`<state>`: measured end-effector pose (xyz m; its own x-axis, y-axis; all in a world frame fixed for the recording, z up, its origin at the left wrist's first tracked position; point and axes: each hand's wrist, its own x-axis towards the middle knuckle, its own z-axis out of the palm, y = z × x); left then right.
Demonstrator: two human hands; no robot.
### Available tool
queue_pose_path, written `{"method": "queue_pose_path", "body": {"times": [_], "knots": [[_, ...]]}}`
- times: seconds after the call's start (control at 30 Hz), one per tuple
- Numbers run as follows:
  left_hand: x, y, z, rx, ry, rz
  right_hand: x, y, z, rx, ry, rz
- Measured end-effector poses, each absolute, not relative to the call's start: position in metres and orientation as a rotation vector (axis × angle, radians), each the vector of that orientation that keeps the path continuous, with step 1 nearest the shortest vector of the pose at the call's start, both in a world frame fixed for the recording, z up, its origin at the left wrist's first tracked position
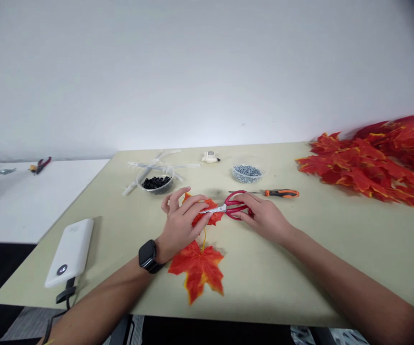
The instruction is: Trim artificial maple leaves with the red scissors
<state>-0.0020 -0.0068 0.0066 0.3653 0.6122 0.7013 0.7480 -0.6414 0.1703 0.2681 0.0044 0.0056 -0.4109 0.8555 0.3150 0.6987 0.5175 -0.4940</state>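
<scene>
My right hand [266, 215] grips the red handles of a pair of scissors [232, 207], whose silver blades point left. The blade tips reach between the thumb and forefinger of my left hand [183, 220], over an orange-red artificial maple leaf [216, 218]. My left thumb and forefinger close on that leaf at its left side, while the other fingers are bent and raised. Part of the leaf is hidden behind the hand and blades. Nearer to me lies a second maple leaf [199, 268], its yellow stem running up toward the first.
Behind my hands stand a tub of black pieces [156, 184] and a tub of small silver pieces [246, 173]. Clear strips [183, 166], a small white device [210, 157] and an orange-black screwdriver [281, 193] lie around. Maple leaves [368, 163] heap at right; a white power bank [70, 251] sits left.
</scene>
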Motion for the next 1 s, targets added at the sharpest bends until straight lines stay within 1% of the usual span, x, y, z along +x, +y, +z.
{"method": "queue_pose_path", "body": {"times": [0.33,0.57,0.7,0.8,0.9,1.0], "knots": [[-0.0017,-0.0067,0.0069,-2.581,-1.238,-1.148,0.2706,0.003,-0.0004,-1.198,-2.204,0.214],[-0.0025,-0.0041,0.0061,-2.789,-1.366,-1.127,0.2694,0.0034,-0.0004,-1.129,-2.228,0.122],[-0.0039,-0.0017,0.0059,-2.882,-1.45,-1.18,0.2707,0.0038,-0.0022,-1.102,-2.224,0.066],[-0.0032,-0.002,0.0082,-2.988,-1.645,-1.268,0.2711,0.0044,-0.0018,-1.088,-2.228,0.038],[-0.002,-0.0035,0.0113,-3.155,-1.954,-1.425,0.2713,0.0053,-0.0013,-1.067,-2.227,0.009],[-0.0012,-0.0042,0.0122,-3.304,-2.154,-1.61,0.2718,0.0059,-0.0014,-1.052,-2.226,0.002]]}}
